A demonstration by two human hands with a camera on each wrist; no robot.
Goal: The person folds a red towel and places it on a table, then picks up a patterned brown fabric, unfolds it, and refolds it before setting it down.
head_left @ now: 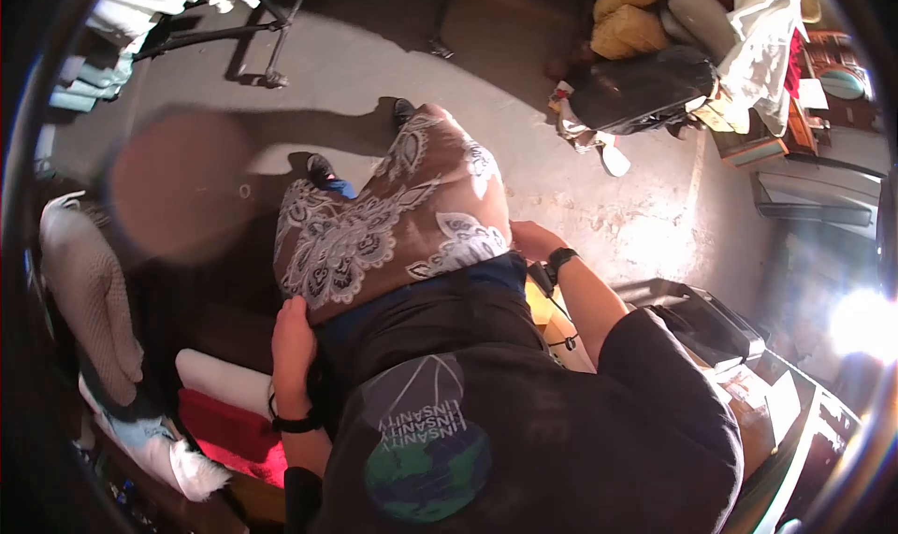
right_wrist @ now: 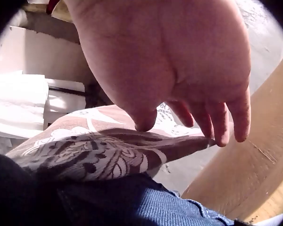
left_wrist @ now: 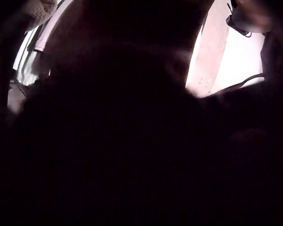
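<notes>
A brown cloth with a white paisley pattern (head_left: 374, 225) hangs spread in front of my waist and legs. My left hand (head_left: 293, 333) holds its lower left edge at my hip, the fingertips hidden under the fabric. My right hand (head_left: 531, 239) holds the opposite edge at my right side. In the right wrist view the right hand (right_wrist: 179, 132) pinches the cloth (right_wrist: 99, 150) between thumb and fingers (right_wrist: 219, 136), just above my blue jeans (right_wrist: 146, 202). The left wrist view is almost wholly dark.
Folded white (head_left: 224, 380) and red (head_left: 229, 426) towels lie at lower left beside a beige knitted garment (head_left: 89, 291). A black bag (head_left: 645, 85) and yellow cushions (head_left: 631, 15) sit at top right. Stand legs (head_left: 253, 38) cross the floor. A dark box (head_left: 702, 324) is at my right.
</notes>
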